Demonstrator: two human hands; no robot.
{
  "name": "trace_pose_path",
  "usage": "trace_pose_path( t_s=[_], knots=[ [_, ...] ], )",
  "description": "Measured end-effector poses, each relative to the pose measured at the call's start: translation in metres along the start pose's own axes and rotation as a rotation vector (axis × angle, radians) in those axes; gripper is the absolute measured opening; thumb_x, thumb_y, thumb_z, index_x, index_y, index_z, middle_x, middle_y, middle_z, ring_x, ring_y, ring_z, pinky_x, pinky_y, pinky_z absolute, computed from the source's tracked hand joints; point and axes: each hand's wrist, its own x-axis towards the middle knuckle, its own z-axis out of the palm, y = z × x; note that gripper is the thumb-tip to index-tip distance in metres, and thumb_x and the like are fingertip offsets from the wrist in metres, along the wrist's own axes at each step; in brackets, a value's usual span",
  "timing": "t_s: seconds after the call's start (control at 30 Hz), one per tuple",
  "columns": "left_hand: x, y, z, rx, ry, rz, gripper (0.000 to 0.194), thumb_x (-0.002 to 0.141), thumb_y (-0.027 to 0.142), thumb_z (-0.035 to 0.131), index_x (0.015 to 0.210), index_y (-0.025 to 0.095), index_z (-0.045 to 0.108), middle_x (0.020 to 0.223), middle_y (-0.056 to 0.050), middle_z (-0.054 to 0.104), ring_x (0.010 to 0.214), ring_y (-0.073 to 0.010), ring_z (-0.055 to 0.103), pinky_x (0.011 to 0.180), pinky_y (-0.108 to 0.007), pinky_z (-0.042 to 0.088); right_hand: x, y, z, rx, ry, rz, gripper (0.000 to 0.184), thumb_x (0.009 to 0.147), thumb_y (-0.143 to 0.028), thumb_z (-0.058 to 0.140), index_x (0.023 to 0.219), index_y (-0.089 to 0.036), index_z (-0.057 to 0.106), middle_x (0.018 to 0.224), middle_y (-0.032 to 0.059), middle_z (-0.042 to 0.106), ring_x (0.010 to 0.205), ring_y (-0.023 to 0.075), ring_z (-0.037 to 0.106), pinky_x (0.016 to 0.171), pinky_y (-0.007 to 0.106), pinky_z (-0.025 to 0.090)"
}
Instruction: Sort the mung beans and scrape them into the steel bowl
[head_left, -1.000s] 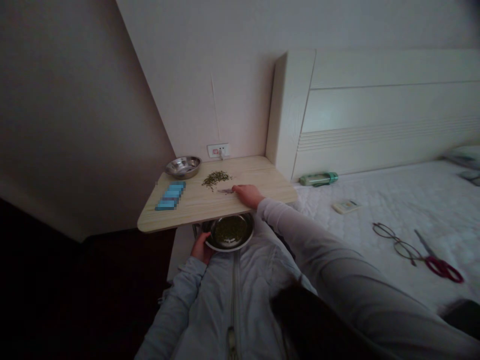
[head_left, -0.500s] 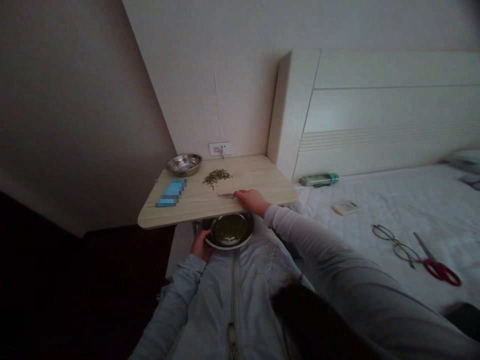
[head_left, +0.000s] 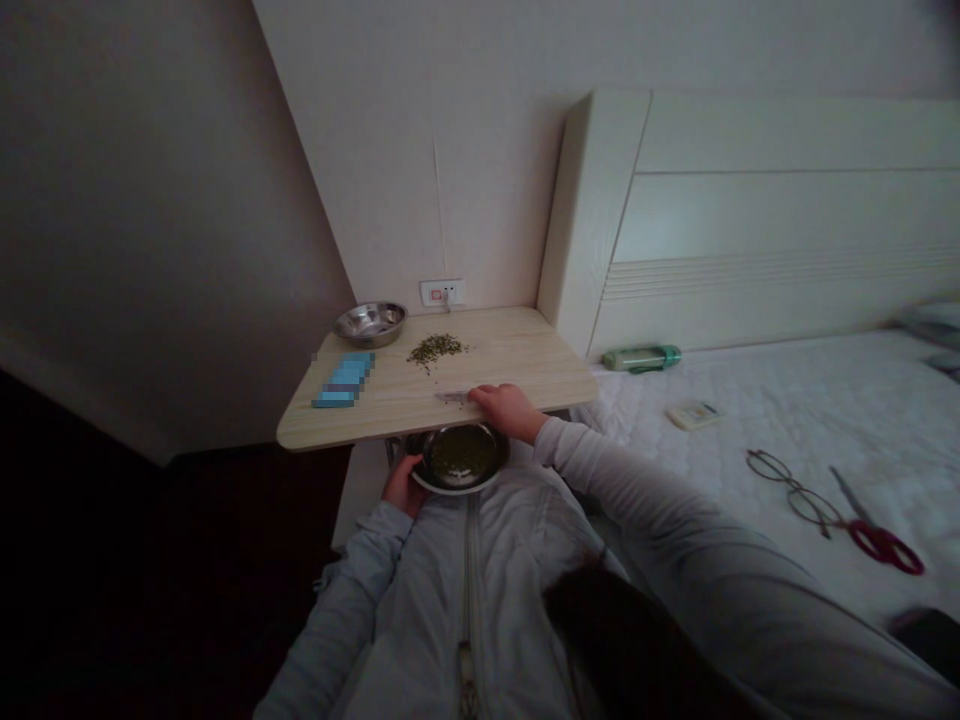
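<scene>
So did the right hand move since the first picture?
Yes. The right hand has moved toward the near edge of the tabletop, away from the green pile.

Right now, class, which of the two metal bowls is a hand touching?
The lower bowl, below the near edge of the table: the left hand holds its rim. The other bowl stands at the tabletop's far left corner, untouched.

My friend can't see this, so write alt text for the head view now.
The right hand holds a thin, flat object at the wooden tabletop, near scattered green bits; the left hand grips a metal bowl with greenish contents below its edge. Glasses and scissors lie on the bed.
</scene>
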Motion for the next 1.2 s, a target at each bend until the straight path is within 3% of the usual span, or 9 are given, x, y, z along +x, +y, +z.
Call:
trace_pose_path(
  t_s=[0.13, 0.33, 0.43, 0.57, 0.7, 0.97, 1.2],
  knots=[
    [0.003, -0.001, -0.003, 0.008, -0.03, -0.004, 0.014, 0.068, 0.012, 0.048, 0.069, 0.012, 0.062, 0.054, -0.003, 0.064, 0.066, -0.0176, 0.063, 0.061, -0.027, 0.05, 0.012, 0.006, 0.004, 0.127, 0.091, 0.072, 0.029, 0.082, -0.02, 0.033, 0.106, -0.02, 0.049, 0.098, 0.009, 0.062, 0.081, 0.02, 0.058, 0.068, 0.029, 0.039],
    [0.001, -0.004, -0.002, 0.044, -0.031, 0.055, 0.012, 0.062, 0.012, 0.051, 0.071, 0.015, 0.06, 0.059, -0.001, 0.065, 0.071, -0.0185, 0.063, 0.064, -0.029, 0.05, 0.032, 0.031, 0.017, 0.602, 0.429, 0.39, 0.029, 0.081, -0.026, 0.034, 0.105, -0.018, 0.05, 0.091, 0.0062, 0.063, 0.075, 0.0152, 0.056, 0.071, 0.028, 0.04],
    [0.0, -0.006, -0.003, 0.095, -0.05, 0.144, 0.022, 0.056, 0.011, 0.053, 0.077, 0.017, 0.059, 0.059, 0.001, 0.064, 0.073, -0.0193, 0.062, 0.064, -0.029, 0.049, 0.03, 0.043, 0.025, 0.791, 0.518, 0.5, 0.027, 0.075, -0.023, 0.037, 0.096, -0.016, 0.053, 0.077, 0.0032, 0.061, 0.068, 0.0136, 0.053, 0.067, 0.026, 0.04],
    [-0.001, -0.009, -0.007, 0.197, -0.116, 0.238, 0.047, 0.047, 0.007, 0.05, 0.092, 0.019, 0.059, 0.06, 0.003, 0.063, 0.076, -0.021, 0.061, 0.063, -0.03, 0.048, 0.021, 0.049, 0.032, 0.928, 0.519, 0.536, 0.023, 0.068, -0.021, 0.038, 0.083, -0.016, 0.055, 0.063, -0.0012, 0.056, 0.062, 0.0122, 0.049, 0.064, 0.025, 0.038],
    [-0.004, -0.009, -0.01, 0.283, -0.148, 0.217, 0.059, 0.044, 0.006, 0.046, 0.1, 0.018, 0.057, 0.059, 0.003, 0.062, 0.076, -0.0226, 0.06, 0.06, -0.03, 0.048, 0.015, 0.049, 0.034, 0.99, 0.51, 0.536, 0.021, 0.065, -0.021, 0.038, 0.076, -0.016, 0.055, 0.059, -0.0025, 0.053, 0.06, 0.0115, 0.048, 0.062, 0.024, 0.037],
    [-0.007, -0.008, -0.01, 0.319, -0.183, 0.216, 0.062, 0.043, 0.006, 0.046, 0.104, 0.016, 0.055, 0.063, 0.002, 0.063, 0.076, -0.0214, 0.059, 0.062, -0.028, 0.047, -0.021, 0.057, 0.028, 0.789, 0.437, 0.607, 0.022, 0.067, -0.021, 0.039, 0.081, -0.016, 0.056, 0.062, -0.0008, 0.056, 0.061, 0.0126, 0.049, 0.059, 0.024, 0.035],
    [-0.007, -0.009, -0.011, 0.297, -0.165, 0.216, 0.055, 0.045, 0.006, 0.048, 0.098, 0.017, 0.057, 0.061, 0.002, 0.062, 0.077, -0.0217, 0.06, 0.06, -0.028, 0.048, -0.033, 0.037, 0.021, 0.732, 0.344, 0.479, 0.021, 0.07, -0.02, 0.041, 0.084, -0.015, 0.057, 0.064, -0.0002, 0.056, 0.06, 0.0115, 0.048, 0.059, 0.023, 0.035]
  ],
)
